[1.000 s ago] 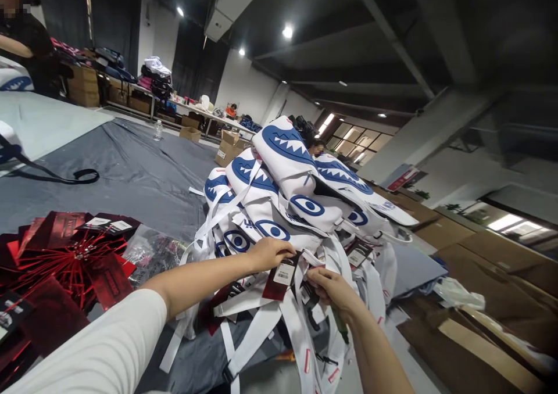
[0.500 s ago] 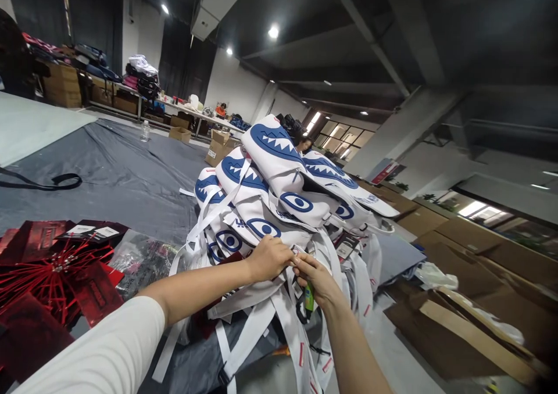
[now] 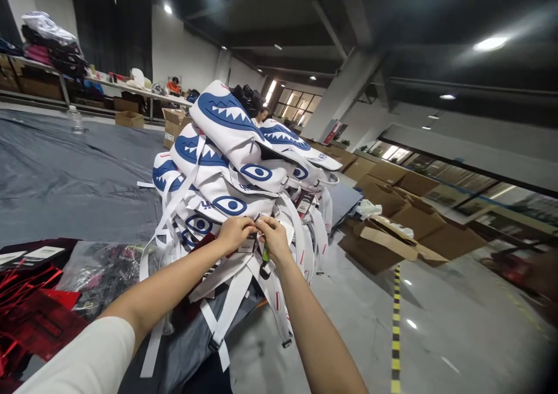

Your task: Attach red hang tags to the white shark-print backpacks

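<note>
Far left: red-black tags fanned on the grey surface, clear plastic packet just beside. Beyond those, long grey stretch back to a bottle, decent room on that side. Centre: white bags stacked high, blocking forward travel. Left hand at the front of the stack with bent fingers, tips meeting the right ones; cannot tell any pinched item, too small and hidden. Label tag just under left fingers, partly covered. Right hand with fingers curled around a green tool, tilted downward. White straps dangling past the surface edge. Right: wide floor out to cardboard boxes and striped tape, good swing room
</note>
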`<state>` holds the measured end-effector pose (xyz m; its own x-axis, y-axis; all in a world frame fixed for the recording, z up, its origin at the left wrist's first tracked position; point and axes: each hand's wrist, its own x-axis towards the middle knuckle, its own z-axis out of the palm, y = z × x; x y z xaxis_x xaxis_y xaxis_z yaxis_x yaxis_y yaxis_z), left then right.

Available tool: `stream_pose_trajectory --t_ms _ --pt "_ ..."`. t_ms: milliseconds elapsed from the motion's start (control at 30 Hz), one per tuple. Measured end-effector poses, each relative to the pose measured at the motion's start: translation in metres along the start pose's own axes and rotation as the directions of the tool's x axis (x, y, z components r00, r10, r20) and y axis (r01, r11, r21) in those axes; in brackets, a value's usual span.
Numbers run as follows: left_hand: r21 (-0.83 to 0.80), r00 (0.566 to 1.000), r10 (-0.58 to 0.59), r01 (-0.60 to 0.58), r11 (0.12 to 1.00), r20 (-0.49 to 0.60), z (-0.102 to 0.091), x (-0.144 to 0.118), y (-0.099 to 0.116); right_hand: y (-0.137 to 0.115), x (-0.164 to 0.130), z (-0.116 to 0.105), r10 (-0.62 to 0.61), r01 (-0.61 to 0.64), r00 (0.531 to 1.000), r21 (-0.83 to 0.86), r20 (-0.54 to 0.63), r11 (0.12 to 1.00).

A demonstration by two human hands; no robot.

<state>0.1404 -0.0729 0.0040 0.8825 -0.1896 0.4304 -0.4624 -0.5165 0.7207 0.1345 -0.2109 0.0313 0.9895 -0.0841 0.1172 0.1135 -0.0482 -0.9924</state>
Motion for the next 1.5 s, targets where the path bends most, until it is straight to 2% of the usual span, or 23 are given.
stream_pose_trajectory --t_ms 267,533,800,933,1133,1333,1500 --pt "0.001 0.999 -0.045 0.045 0.999 -0.005 0.002 -0.001 0.002 0.004 -0.004 -0.002 -0.078 0.075 0.997 -0.107 -0.021 0.991" --pt "0.085 0.994 -0.109 0.109 0.99 0.002 -0.001 0.001 0.002 0.006 -0.004 -0.002 -0.191 0.189 0.981 -0.208 0.008 0.96" --pt "0.166 0.994 -0.109 0.103 0.981 0.029 -0.006 0.0 0.009 0.009 -0.003 0.0 -0.264 0.26 0.964 -0.248 0.018 0.933" --pt "0.183 0.986 -0.163 0.157 0.971 0.016 -0.009 0.001 0.014 0.01 0.0 0.001 -0.284 0.275 0.959 -0.254 0.0 0.927" --pt "0.137 0.989 -0.112 0.097 0.986 0.1 -0.017 -0.001 0.016 0.017 0.004 0.003 -0.298 0.281 0.954 -0.236 -0.038 0.93" --pt "0.192 0.989 -0.144 0.134 0.972 0.043 -0.017 -0.003 0.019 0.02 0.003 0.003 -0.291 0.278 0.956 -0.186 -0.046 0.942" --pt "0.212 0.99 -0.115 0.097 0.973 0.076 -0.014 -0.002 0.022 0.018 0.001 0.002 -0.287 0.277 0.957 -0.158 -0.045 0.948"
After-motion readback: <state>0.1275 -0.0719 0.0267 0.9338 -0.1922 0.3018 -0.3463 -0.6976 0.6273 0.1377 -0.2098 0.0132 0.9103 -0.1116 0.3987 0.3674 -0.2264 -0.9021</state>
